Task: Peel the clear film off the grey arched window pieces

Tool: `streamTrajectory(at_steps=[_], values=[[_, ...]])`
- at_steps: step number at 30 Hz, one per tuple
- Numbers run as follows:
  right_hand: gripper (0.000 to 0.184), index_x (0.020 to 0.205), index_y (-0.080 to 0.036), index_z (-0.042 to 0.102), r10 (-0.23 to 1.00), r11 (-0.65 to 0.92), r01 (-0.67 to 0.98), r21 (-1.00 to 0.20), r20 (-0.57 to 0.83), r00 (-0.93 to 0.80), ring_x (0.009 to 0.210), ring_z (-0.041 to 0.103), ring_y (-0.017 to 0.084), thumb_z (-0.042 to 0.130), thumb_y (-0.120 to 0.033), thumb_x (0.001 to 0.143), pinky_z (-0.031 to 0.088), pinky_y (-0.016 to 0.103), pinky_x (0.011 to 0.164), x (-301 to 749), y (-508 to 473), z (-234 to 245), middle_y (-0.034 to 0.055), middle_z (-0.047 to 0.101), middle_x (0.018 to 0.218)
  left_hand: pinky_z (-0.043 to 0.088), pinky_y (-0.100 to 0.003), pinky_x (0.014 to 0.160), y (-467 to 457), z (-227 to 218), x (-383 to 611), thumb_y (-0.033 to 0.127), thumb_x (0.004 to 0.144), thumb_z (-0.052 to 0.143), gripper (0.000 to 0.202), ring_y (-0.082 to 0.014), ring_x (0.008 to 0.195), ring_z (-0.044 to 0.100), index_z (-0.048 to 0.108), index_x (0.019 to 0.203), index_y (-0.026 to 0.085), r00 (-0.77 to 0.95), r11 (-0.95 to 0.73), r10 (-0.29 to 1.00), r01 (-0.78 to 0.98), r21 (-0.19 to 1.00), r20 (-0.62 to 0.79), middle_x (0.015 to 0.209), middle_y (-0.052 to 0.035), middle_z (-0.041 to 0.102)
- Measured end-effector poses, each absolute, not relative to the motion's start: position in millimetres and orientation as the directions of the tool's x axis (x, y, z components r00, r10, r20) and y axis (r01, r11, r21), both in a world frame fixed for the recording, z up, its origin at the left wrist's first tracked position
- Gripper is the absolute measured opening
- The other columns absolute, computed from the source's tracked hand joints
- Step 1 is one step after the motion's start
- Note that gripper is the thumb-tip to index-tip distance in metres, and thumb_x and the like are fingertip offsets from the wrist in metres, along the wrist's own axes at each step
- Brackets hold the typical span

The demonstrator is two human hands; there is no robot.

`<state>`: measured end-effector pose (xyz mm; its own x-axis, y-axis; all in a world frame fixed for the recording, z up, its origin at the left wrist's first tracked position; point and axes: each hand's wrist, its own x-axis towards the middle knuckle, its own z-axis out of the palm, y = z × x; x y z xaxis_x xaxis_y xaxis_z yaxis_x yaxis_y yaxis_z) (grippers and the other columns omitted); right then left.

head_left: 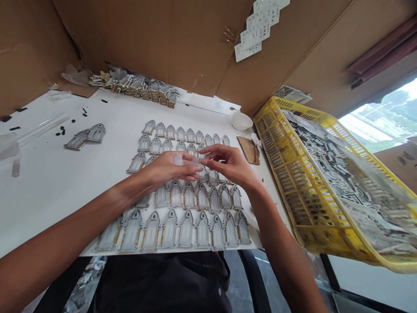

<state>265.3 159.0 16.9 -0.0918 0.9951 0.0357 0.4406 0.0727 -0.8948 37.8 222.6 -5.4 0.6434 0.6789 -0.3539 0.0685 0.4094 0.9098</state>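
Rows of grey arch-shaped window pieces (182, 226) lie on a white sheet (97, 174) in front of me. My left hand (169, 169) hovers over the middle rows, fingers closed around a small clear plastic piece (178, 160). My right hand (228, 164) meets it from the right, its fingertips pinching the same clear piece at its right end. Both hands cover part of the middle rows.
A yellow plastic crate (286, 169) full of grey pieces tilts at the right. A pile of arch pieces (143, 89) lies at the back by the cardboard wall (146, 39). A white bowl (241, 121), two loose arches (85, 135) and black bits lie about.
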Motion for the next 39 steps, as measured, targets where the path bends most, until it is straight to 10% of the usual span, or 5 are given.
streamTrajectory(at_steps=[6, 12, 20, 39], values=[[0.049, 0.128, -0.019, 0.085, 0.973, 0.064, 0.471, -0.88, 0.16, 0.167, 0.089, 0.076, 0.023, 0.084, -0.047, 0.088, 0.059, 0.035, 0.081, 285, 158, 13, 0.0079, 0.086, 0.099, 0.066, -0.04, 0.102, 221, -6, 42, 0.027, 0.077, 0.102, 0.039, -0.0211, 0.093, 0.084, 0.077, 0.106, 0.016, 0.591, 0.445, 0.722, 0.004, 0.896, -0.361, 0.105, -0.0103, 0.086], [0.026, 0.102, -0.023, 0.092, 0.858, -0.126, 0.83, -0.543, 0.361, 0.366, 0.081, 0.076, 0.026, 0.073, -0.038, 0.093, 0.06, 0.043, 0.088, 324, 154, 17, 0.0097, 0.089, 0.109, 0.066, -0.038, 0.103, 227, -12, 40, 0.026, 0.081, 0.1, 0.038, -0.0212, 0.096, 0.084, 0.075, 0.107, 0.015, 0.56, 0.456, 0.749, -0.047, 0.889, -0.355, 0.118, -0.0151, 0.085], [0.025, 0.108, -0.03, 0.092, 0.908, -0.276, 0.912, -0.303, 0.23, 0.351, 0.094, 0.081, 0.034, 0.069, -0.028, 0.098, 0.058, 0.045, 0.087, 334, 154, 5, 0.0082, 0.088, 0.099, 0.066, -0.036, 0.105, 227, -15, 38, 0.038, 0.089, 0.095, 0.031, -0.0225, 0.104, 0.083, 0.078, 0.105, 0.017, 0.585, 0.446, 0.736, -0.041, 0.894, -0.341, 0.124, -0.0158, 0.085], [0.026, 0.109, -0.03, 0.089, 0.933, -0.254, 0.955, -0.15, 0.222, 0.283, 0.101, 0.079, 0.033, 0.065, -0.022, 0.1, 0.051, 0.038, 0.074, 331, 157, -3, 0.0081, 0.088, 0.113, 0.069, -0.034, 0.102, 227, -9, 39, 0.031, 0.091, 0.092, 0.021, -0.0222, 0.097, 0.085, 0.082, 0.1, 0.015, 0.573, 0.471, 0.739, -0.065, 0.88, -0.354, 0.12, -0.016, 0.085]])
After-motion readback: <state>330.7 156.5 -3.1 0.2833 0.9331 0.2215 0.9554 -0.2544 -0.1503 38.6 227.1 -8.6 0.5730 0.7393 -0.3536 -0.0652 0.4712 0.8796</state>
